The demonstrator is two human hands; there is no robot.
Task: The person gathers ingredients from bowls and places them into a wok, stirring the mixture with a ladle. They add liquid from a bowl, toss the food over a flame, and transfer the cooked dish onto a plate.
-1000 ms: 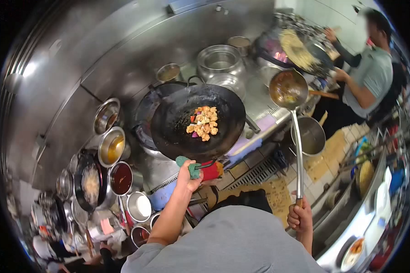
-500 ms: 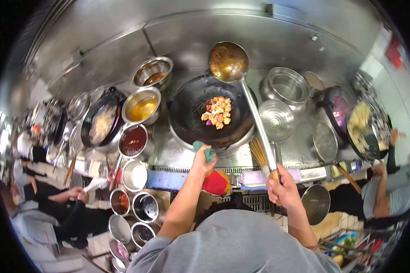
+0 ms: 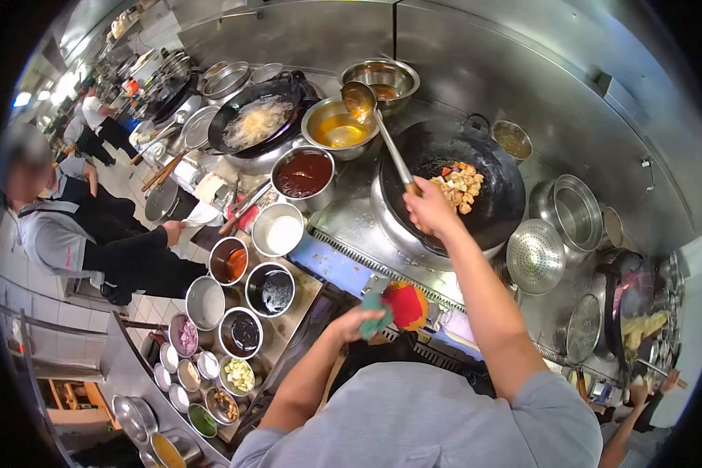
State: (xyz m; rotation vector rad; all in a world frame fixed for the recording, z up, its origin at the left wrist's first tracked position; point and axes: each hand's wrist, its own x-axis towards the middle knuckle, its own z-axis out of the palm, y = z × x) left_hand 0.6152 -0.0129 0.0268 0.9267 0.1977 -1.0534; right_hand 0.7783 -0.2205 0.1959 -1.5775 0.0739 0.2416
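Note:
My right hand (image 3: 431,207) grips the handle of a long ladle (image 3: 396,152). The ladle's bowl is tilted at the edge of a metal bowl of yellow oil (image 3: 339,131), just in front of another bowl of brown liquid (image 3: 386,74). Browned chunks of food (image 3: 460,187) with red bits lie in the black wok (image 3: 501,168), partly behind my right forearm. My left hand (image 3: 351,324) is closed on a folded green cloth (image 3: 377,316), close to my body, beside a red and yellow cloth (image 3: 405,304).
Pots of red sauce (image 3: 304,173) and white contents (image 3: 278,230) stand left of the wok, with several ingredient containers nearer me. A second wok (image 3: 257,121) holds frothing food. A perforated skimmer (image 3: 536,256) lies to the right. A co-worker (image 3: 78,226) stands at left; another person's hands show at lower right.
My view has turned left. The ladle has moved from above the wok to the oil bowl. My left hand with the green cloth has left the wok's rim and drawn back towards my body.

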